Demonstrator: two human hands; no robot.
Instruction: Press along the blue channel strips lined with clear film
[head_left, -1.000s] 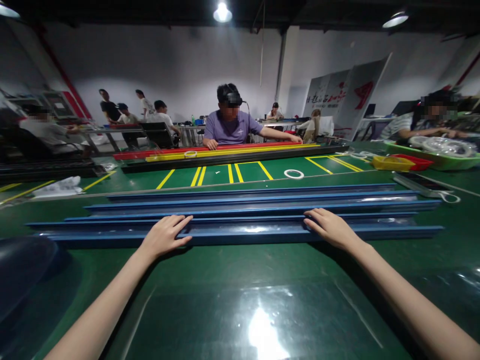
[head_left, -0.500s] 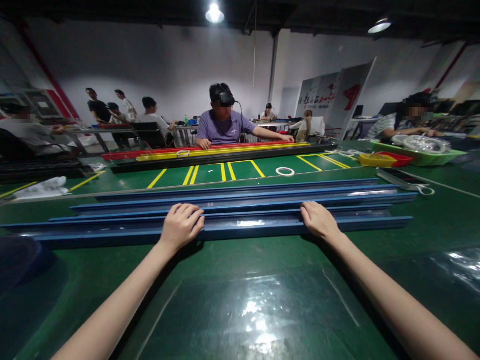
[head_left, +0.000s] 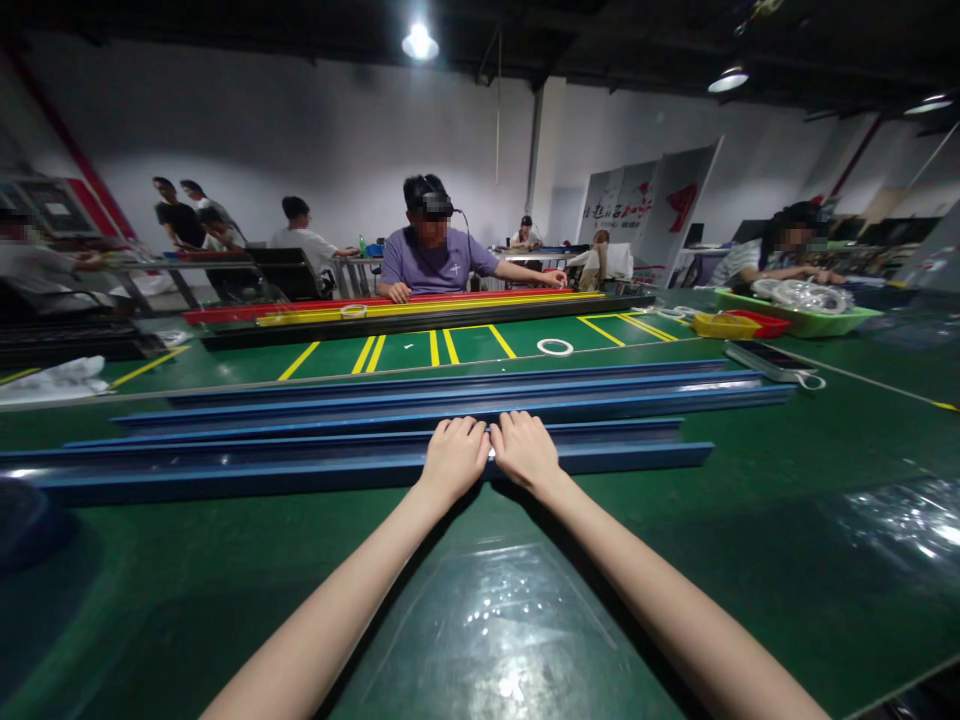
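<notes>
Several long blue channel strips lie side by side across the green table. My left hand and my right hand are close together on the nearest blue strip. Fingers of both hands curl over its far edge, with the thumbs towards each other near its middle. Behind it lies another blue strip. A thin clear sheet is on the table between my forearms.
Across the table a person rests both hands by red, yellow and black strips. A white ring, a phone, a yellow tray and a green basket stand beyond the blue strips.
My hands have come together from wide apart along the nearest strip. That strip's right end now lies further left relative to the strips behind it. The view has shifted slightly right.
</notes>
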